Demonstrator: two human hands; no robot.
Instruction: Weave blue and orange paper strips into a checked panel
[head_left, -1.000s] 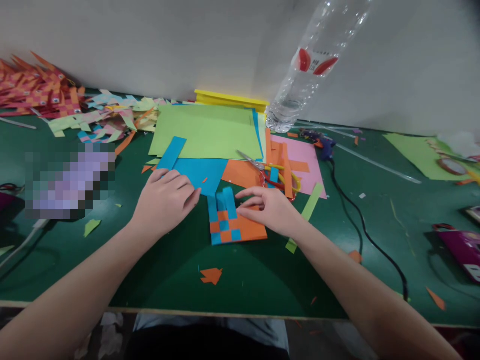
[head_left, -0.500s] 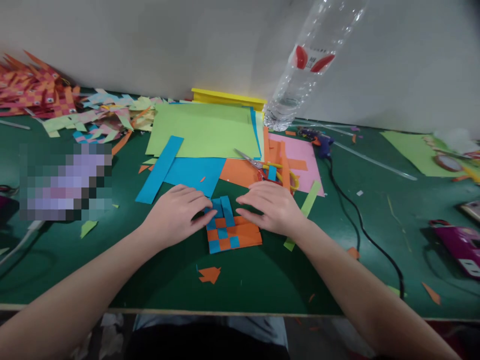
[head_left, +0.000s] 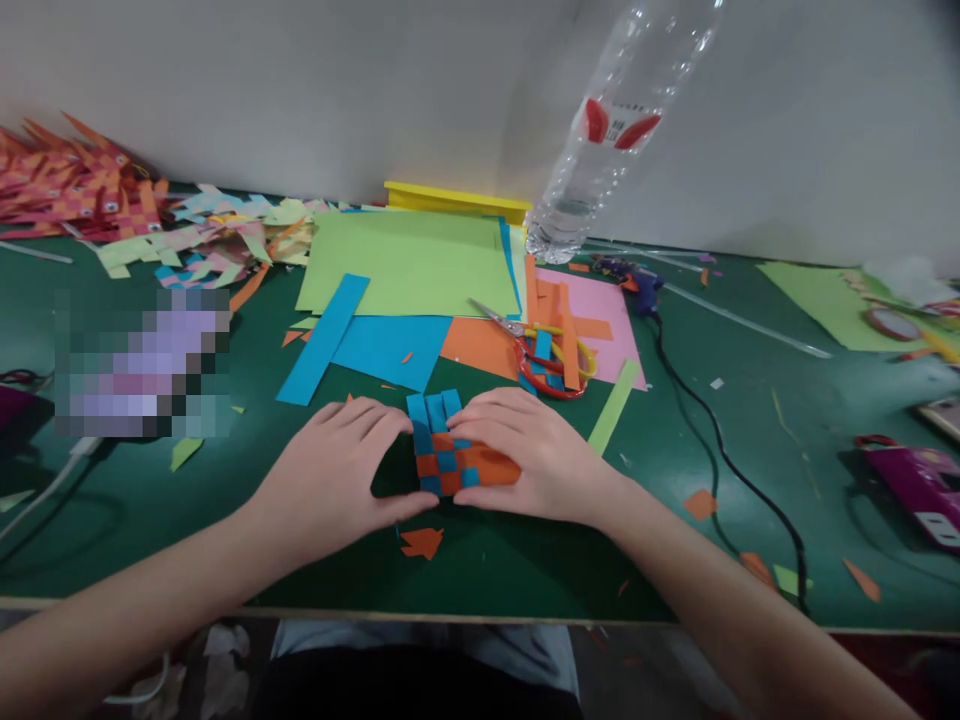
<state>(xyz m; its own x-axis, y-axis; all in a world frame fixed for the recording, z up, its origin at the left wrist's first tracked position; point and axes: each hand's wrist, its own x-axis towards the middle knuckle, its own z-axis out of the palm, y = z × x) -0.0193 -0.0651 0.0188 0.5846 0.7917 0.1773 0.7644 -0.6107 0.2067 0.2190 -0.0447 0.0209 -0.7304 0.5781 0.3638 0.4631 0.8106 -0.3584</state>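
Note:
A small piece of woven paper (head_left: 448, 460) in blue and orange strips lies on the green table in front of me. Its blue strip ends stick out at the top, and its right part is loose orange strips. My right hand (head_left: 525, 445) grips it from the right, fingers over the top and thumb along the lower edge, hiding part of the orange. At the left side, my left hand (head_left: 337, 460) curves round it, thumb at the bottom corner and fingertips by the upper left edge. Beyond the hands lie red-and-yellow scissors (head_left: 529, 362) with paper strips over their handles.
Behind are green sheets (head_left: 412, 265), a blue strip (head_left: 324, 340), a pink sheet (head_left: 619, 345) and a water bottle (head_left: 592, 150). A glue gun (head_left: 641, 285) trails a black cord on the right. At left are a blurred phone (head_left: 146, 370), paper scraps (head_left: 217, 235) and orange woven crafts (head_left: 82, 190).
My right hand has moved down and left onto the woven paper and closed round its right part. My left hand has spread its thumb down to the lower left corner. The scissor handles are uncovered.

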